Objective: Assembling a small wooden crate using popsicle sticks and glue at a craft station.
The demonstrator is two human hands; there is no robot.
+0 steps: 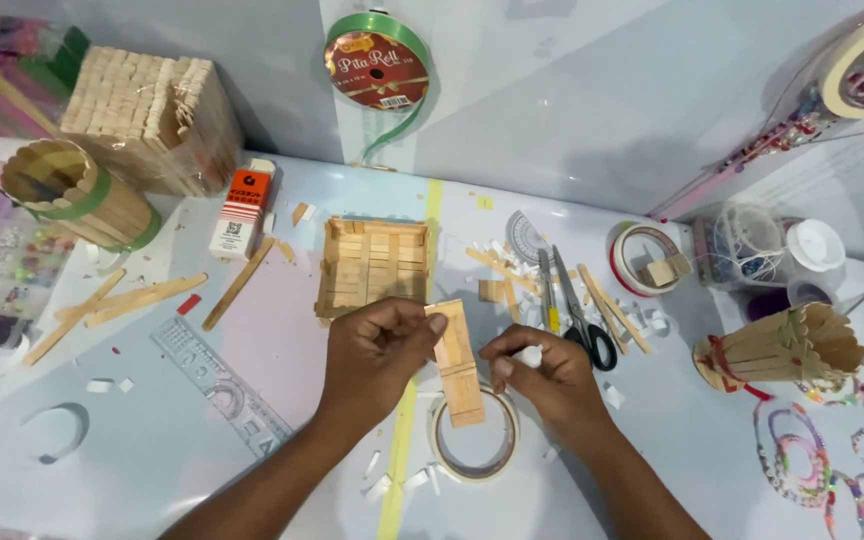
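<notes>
A small panel of pale wooden craft sticks (457,365) glued side by side is held upright-lengthwise, its long axis running twelve to six. Its lower end overlaps the tape roll (474,440), which lies flat at six o'clock.

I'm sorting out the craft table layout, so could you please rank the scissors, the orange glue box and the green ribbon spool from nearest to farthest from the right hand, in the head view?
From the right hand:
1. Scissors, just beyond it, slightly to the right.
2. Green ribbon spool, leaning on the back wall, up and left.
3. Orange glue box, far left, past the left hand; only marginally farther than the spool.
</notes>
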